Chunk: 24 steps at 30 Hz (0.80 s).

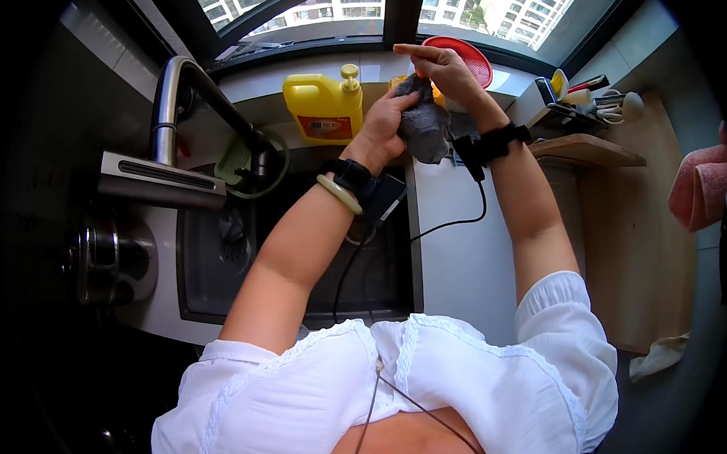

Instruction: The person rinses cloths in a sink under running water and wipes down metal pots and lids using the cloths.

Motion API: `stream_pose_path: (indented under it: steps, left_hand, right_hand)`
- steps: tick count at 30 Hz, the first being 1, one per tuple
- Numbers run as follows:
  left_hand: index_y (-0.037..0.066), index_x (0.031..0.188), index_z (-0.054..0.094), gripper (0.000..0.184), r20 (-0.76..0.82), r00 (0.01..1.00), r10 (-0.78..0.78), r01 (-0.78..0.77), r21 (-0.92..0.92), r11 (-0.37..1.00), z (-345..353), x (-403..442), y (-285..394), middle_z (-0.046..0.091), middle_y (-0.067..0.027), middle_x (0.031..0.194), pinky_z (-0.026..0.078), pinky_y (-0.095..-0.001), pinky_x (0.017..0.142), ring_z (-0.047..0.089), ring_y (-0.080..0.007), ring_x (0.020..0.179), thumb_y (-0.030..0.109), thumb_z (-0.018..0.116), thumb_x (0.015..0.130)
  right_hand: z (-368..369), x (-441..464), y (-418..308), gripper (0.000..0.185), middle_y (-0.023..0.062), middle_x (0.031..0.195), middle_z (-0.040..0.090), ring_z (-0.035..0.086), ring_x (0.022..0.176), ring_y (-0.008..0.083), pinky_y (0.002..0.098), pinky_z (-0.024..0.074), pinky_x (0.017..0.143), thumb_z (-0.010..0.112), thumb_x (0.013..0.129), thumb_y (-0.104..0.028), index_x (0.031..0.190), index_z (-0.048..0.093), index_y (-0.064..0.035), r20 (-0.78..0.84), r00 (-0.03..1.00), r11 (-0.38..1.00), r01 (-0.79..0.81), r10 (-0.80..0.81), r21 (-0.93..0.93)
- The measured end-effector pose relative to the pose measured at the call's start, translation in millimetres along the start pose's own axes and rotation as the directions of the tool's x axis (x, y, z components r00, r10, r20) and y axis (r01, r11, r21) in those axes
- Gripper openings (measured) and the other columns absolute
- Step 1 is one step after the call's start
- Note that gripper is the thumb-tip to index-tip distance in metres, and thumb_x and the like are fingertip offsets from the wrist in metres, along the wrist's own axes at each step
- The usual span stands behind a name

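A crumpled grey cloth (pixel 425 127) hangs from my left hand (pixel 383 120), whose fingers are closed on its upper left side. Just above the cloth, my right hand (pixel 450 74) has its fingers stretched out toward the left. Its palm side is hidden from me. A yellow-orange object shows partly behind the cloth and my fingers; I cannot make out what it is. Left of my left hand stands a yellow jug with a pump top (pixel 324 105). Behind my right hand leans a red round basket (pixel 469 61) on the window ledge.
Below my left forearm lies a dark sink (pixel 210 274), with a metal faucet (pixel 167 124) and green strainer (pixel 236 160) at its back left. A pot (pixel 114 262) stands farther left. To the right are a utensil holder (pixel 544 105), a wooden board (pixel 590 148) and a pink towel (pixel 701 187).
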State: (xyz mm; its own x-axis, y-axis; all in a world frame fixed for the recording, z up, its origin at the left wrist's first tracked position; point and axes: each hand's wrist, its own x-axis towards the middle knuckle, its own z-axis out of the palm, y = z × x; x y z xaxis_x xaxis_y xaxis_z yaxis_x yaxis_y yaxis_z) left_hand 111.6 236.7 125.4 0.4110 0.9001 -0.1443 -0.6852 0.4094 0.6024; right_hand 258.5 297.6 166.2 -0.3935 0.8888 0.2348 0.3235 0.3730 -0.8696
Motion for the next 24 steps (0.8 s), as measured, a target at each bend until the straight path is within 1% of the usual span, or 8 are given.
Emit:
stream_pose_path:
  steps: [9,12,15,17,19,21,23,24]
  left_hand:
    - [0.003,0.129,0.046,0.034,0.019,1.0,-0.003,0.003,-0.015,1.0,-1.9,-7.9,2.3,0.059,-0.0137,0.112,0.055,-0.0413,0.087,0.063,-0.0266,0.1,0.011,0.051,0.096]
    - [0.003,0.131,0.044,0.036,0.009,1.0,-0.004,0.004,-0.002,1.0,-1.0,-14.9,4.3,0.058,-0.0137,0.114,0.054,-0.0414,0.089,0.061,-0.0266,0.104,0.011,0.051,0.096]
    - [0.004,0.131,0.045,0.036,0.032,0.999,0.008,-0.008,0.009,1.0,-6.0,-25.6,5.5,0.058,-0.0127,0.118,0.052,-0.0411,0.093,0.061,-0.0264,0.107,0.011,0.05,0.097]
    - [0.004,0.132,0.045,0.036,0.048,0.999,0.014,-0.014,-0.006,1.0,-14.7,-41.0,5.3,0.058,-0.0126,0.119,0.051,-0.0399,0.095,0.061,-0.0259,0.107,0.01,0.049,0.096]
    - [0.002,0.134,0.046,0.04,0.057,0.998,0.026,-0.023,-0.042,0.999,-21.4,-67.5,7.9,0.058,-0.0132,0.117,0.051,-0.0376,0.094,0.061,-0.025,0.105,0.005,0.05,0.094]
    - [0.002,0.131,0.05,0.039,0.047,0.997,0.063,-0.06,-0.066,0.996,-33.5,-94.0,8.0,0.059,-0.0125,0.117,0.051,-0.0369,0.094,0.061,-0.024,0.104,0.0,0.047,0.092]
    - [0.002,0.13,0.052,0.04,0.029,0.994,0.102,-0.099,-0.097,0.99,-44.8,-118.6,6.8,0.06,-0.0118,0.117,0.051,-0.0372,0.094,0.061,-0.0237,0.104,-0.002,0.045,0.091]
    - [0.003,0.129,0.053,0.04,0.003,0.994,0.106,-0.104,-0.127,0.986,-50.1,-128.3,5.1,0.061,-0.0107,0.115,0.051,-0.0366,0.093,0.062,-0.0233,0.103,-0.003,0.044,0.091]
  right_hand:
    - [8.3,-2.8,-0.6,0.033,-0.001,0.098,0.066,0.051,0.078,0.0047,0.0183,0.0471,0.073,0.048,0.1,-0.012,0.13,0.059,-0.0146,-0.041,0.998,0.998,0.055,-0.057,-0.037]
    - [5.0,-0.2,7.9,0.032,0.0,0.104,0.066,0.054,0.081,0.0055,0.0191,0.0484,0.076,0.048,0.1,-0.013,0.13,0.059,-0.014,-0.002,1.0,0.999,0.005,-0.005,-0.051]
    - [7.0,1.4,13.7,0.031,0.001,0.106,0.066,0.058,0.087,0.0064,0.0198,0.0494,0.079,0.047,0.1,-0.014,0.129,0.059,-0.0133,-0.038,0.999,0.999,0.007,-0.009,-0.044]
    - [3.8,-1.7,12.0,0.031,0.0069,0.113,0.066,0.062,0.097,0.0115,0.0223,0.0509,0.084,0.05,0.099,-0.016,0.128,0.059,-0.0115,-0.07,0.998,0.993,-0.011,0.003,-0.115]
    - [6.0,-9.3,18.2,0.033,0.0108,0.107,0.069,0.066,0.093,0.0169,0.0254,0.0532,0.082,0.053,0.098,-0.02,0.128,0.06,-0.0107,-0.279,0.955,0.985,0.055,-0.1,-0.164]
    - [12.2,-33.5,9.6,0.034,0.0125,0.108,0.068,0.066,0.098,0.0202,0.0285,0.0524,0.086,0.054,0.096,-0.02,0.126,0.06,-0.0062,-0.509,0.827,0.969,0.164,-0.238,-0.186]
    - [40.0,-79.0,-21.3,0.03,0.0135,0.112,0.066,0.064,0.103,0.0209,0.0314,0.0506,0.091,0.052,0.095,-0.015,0.12,0.062,-0.0012,-0.584,0.805,0.971,0.206,-0.1,0.118]
    - [62.4,-101.7,-24.5,0.029,0.0112,0.113,0.065,0.062,0.106,0.0185,0.0295,0.0477,0.094,0.053,0.095,-0.014,0.12,0.061,-0.002,-0.556,0.831,0.917,0.23,-0.011,0.326]
